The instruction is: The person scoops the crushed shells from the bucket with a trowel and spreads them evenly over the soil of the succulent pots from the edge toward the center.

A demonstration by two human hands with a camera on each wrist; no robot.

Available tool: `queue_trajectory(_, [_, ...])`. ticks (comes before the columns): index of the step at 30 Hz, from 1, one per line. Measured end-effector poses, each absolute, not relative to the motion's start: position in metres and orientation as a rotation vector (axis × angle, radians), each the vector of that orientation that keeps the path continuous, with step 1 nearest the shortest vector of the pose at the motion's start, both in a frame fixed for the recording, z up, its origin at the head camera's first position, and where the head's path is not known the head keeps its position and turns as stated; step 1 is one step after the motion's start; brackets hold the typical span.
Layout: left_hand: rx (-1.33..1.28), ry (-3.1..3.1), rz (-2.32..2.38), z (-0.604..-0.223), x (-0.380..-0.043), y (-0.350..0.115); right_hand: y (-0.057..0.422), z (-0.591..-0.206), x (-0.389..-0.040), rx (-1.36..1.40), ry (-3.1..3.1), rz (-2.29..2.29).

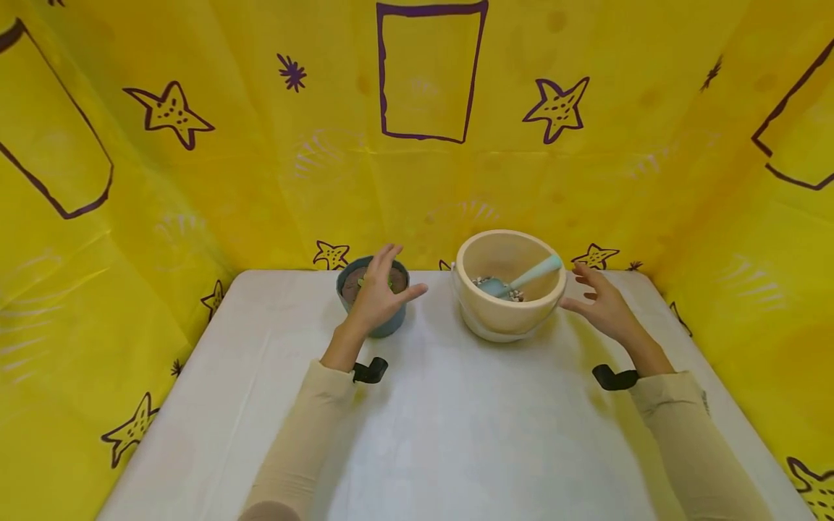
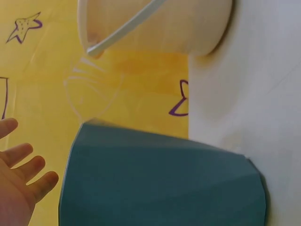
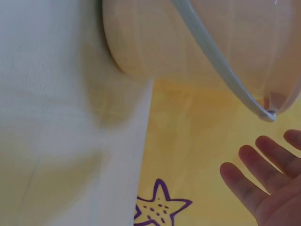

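A teal flower pot [image 1: 389,323] filled with brown soil stands on the table, a bit of green showing in it. My left hand [image 1: 378,293] hovers over the pot with fingers spread, hiding part of the soil; in the left wrist view the fingers are apart from the pot's wall [image 2: 160,183]. To the right stands a cream bucket [image 1: 508,318] with its handle hanging down in front. Inside it a light-blue scoop [image 1: 537,272] lies on small pale pebbles [image 1: 516,295], its handle against the rim. Beside the bucket's right side is my right hand [image 1: 602,304], fingers extended, holding nothing.
A white cloth covers the table [image 1: 469,434]. Yellow sheeting [image 1: 417,188] with drawn starfish rises behind it and on both sides. Black wrist mounts [image 1: 370,370] sit on both forearms.
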State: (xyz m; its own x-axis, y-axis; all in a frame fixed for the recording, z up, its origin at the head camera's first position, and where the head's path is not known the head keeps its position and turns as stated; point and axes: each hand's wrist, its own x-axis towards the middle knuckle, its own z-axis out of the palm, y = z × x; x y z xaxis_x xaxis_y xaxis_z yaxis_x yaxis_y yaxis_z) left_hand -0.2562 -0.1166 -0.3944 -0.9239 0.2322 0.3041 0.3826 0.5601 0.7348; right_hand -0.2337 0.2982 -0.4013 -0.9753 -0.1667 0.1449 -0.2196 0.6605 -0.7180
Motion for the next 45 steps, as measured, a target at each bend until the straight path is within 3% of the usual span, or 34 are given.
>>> queue_trajectory(21, [-0.703,-2.633,-1.405,-0.406,-0.266,-0.066,0.296,-0.402,-0.242,0.305,-2.848,1.251])
queue_trajectory(45, [-0.580,-2.682,-1.785,-0.435,-0.281,-0.034,0.294,-0.417,-0.246,0.263,-2.821,1.404])
